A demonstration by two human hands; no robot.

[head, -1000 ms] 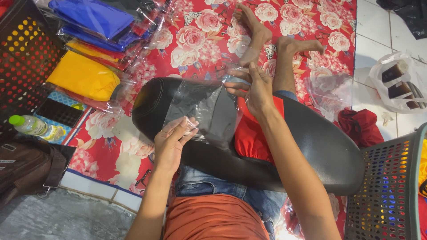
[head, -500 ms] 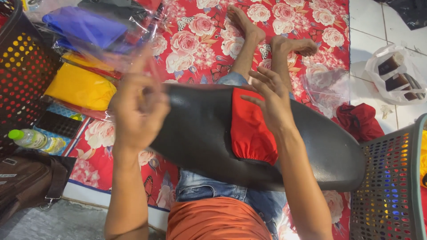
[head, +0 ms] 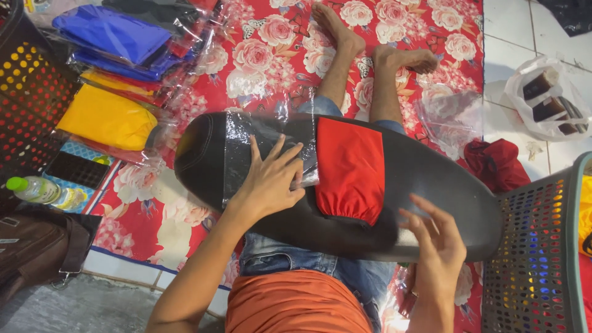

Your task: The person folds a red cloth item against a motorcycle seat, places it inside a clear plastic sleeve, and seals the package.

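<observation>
A long black padded board lies across my lap. On it rests a folded red garment, with a clear plastic bag laid flat to its left. My left hand presses palm-down on the bag, fingers spread, next to the garment's left edge. My right hand hovers over the board's near edge, right of the garment, fingers apart and holding nothing. My bare feet stretch out on the red floral mat.
Bagged blue and yellow garments are stacked at the left beside a dark perforated basket. A water bottle and brown bag lie at the lower left. A grey basket stands at the right, a white plastic bag behind it.
My left hand, raised half a second ago, has come down flat onto the plastic bag. My right hand has left the red garment and moved toward me, to the board's near right edge.
</observation>
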